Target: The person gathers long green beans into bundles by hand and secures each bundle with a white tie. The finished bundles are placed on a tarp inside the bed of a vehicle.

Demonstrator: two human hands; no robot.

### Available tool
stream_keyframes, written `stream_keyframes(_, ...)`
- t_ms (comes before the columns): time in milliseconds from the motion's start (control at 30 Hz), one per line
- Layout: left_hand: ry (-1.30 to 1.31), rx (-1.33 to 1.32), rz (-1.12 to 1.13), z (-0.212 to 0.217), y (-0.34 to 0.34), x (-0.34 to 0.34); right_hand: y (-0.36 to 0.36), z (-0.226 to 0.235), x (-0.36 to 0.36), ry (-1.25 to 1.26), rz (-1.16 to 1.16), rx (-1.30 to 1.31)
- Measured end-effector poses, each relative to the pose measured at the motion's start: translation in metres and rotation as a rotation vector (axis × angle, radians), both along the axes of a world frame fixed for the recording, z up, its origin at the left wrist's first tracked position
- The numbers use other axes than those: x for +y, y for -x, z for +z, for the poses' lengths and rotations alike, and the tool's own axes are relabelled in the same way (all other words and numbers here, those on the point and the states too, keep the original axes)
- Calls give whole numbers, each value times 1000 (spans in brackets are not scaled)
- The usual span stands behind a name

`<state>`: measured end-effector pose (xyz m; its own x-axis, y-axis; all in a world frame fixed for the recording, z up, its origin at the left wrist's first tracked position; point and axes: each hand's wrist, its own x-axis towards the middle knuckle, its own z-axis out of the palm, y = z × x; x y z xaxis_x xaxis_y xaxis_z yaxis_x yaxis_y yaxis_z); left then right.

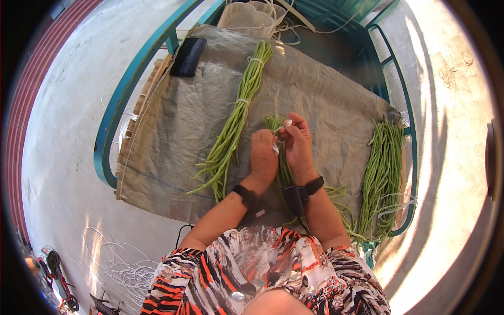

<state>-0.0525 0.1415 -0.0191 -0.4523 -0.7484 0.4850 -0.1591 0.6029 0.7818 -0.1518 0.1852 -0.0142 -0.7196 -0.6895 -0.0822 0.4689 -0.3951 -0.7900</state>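
Observation:
Both hands meet over a bundle of long green beans (285, 169) in the middle of the cloth. My left hand (264, 153) is closed at the bundle's upper part, with a bit of white tie strip (275, 149) showing by its fingers. Opposite it, my right hand (297, 146) pinches the white strip's other end between thumb and fingers. Most of this bundle is hidden behind the hands and wrists. To the left lies another bundle of long beans (244, 101), bound with white ties in two places. Dark bands circle both wrists.
A grey-brown cloth (325, 100) covers the cart bed, between teal metal rails (137, 71). More long beans (381, 176) lie at the right edge, near white strips (397, 205). A dark flat object (188, 57) rests at the far left; a pale plastic container (245, 20) stands behind.

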Motion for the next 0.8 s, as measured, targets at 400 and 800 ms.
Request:
stream_keyframes(400,-59,100,-346,4,-5,-21,4,-5,4,51,-10,-95)
stream_keyframes(800,-84,-47,-410,1,-13,-32,-3,6,2,43,37,-39)
